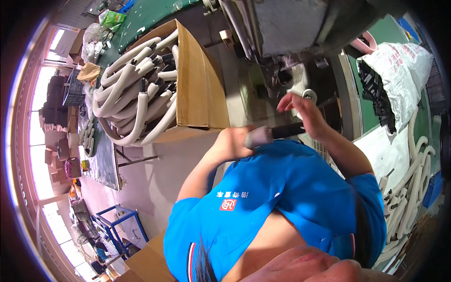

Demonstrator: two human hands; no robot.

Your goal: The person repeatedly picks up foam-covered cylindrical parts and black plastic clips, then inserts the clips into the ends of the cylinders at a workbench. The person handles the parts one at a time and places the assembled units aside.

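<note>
My left hand [232, 143] is wrapped round a light grey hose end [259, 137], held just in front of my blue shirt. From that end a dark, rod-like piece [287, 130] runs to the right, passing below my right hand. My right hand [303, 112] is raised beside a machine [286, 70], its fingers stretched out and slightly bent, with nothing seen in them. A round white part [309, 96] lies right behind its fingers; whether they touch cannot be made out.
An open cardboard box [202, 80] full of grey hoses [124, 94] with black ends stands on the left. To the right, a white sack [399, 66] spills black parts [376, 94] over a green table, with more grey hoses [404, 197] below. A blue frame trolley [120, 225] stands lower left.
</note>
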